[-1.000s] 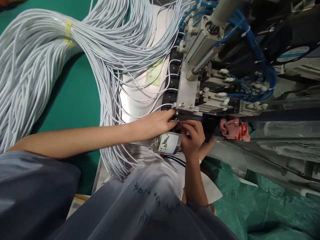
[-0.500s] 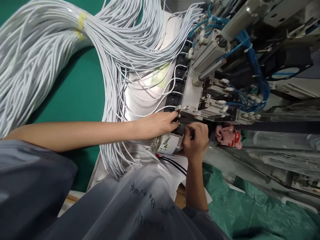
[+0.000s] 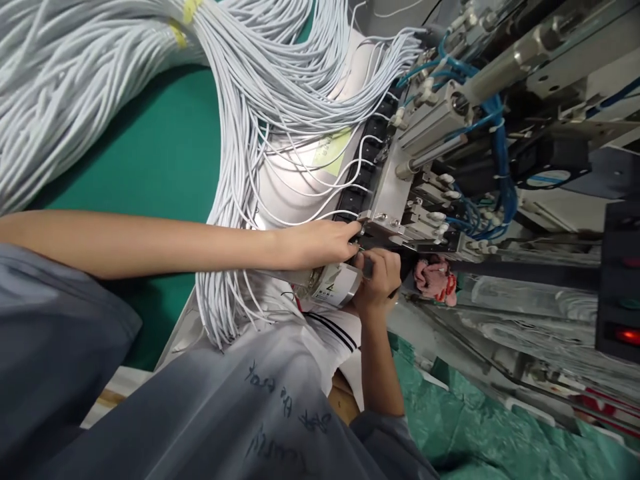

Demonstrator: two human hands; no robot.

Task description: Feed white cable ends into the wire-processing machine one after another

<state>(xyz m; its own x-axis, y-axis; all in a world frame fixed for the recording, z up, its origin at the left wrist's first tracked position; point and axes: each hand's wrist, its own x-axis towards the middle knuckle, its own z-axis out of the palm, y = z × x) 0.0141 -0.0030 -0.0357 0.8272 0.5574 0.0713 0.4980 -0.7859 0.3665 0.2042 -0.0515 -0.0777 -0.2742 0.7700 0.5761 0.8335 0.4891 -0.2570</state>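
Leaning in, you have your grey shirt (image 3: 260,407) filling the near edge, with both bare forearms reaching out from it. Your right hand (image 3: 381,279) is curled, fingers drawn in toward the thumb, just beside a silver labelled block (image 3: 336,288). Your left hand (image 3: 325,243) comes in from the left, its fingertips pinched together and meeting those of the right. What they pinch is too small to tell. That meeting point sits just under the lower corner of the machine's metal plate (image 3: 389,193), where both hands were half a second ago. Beside the plate runs a row of black sockets (image 3: 361,170) with white cables (image 3: 300,133) running into it. Past them the cable bundle (image 3: 90,87) lies on the green table (image 3: 160,153). Your view has swung since then: the yellow ties (image 3: 190,10) now sit at the top edge, and a red lamp (image 3: 627,335) has come in at the right.
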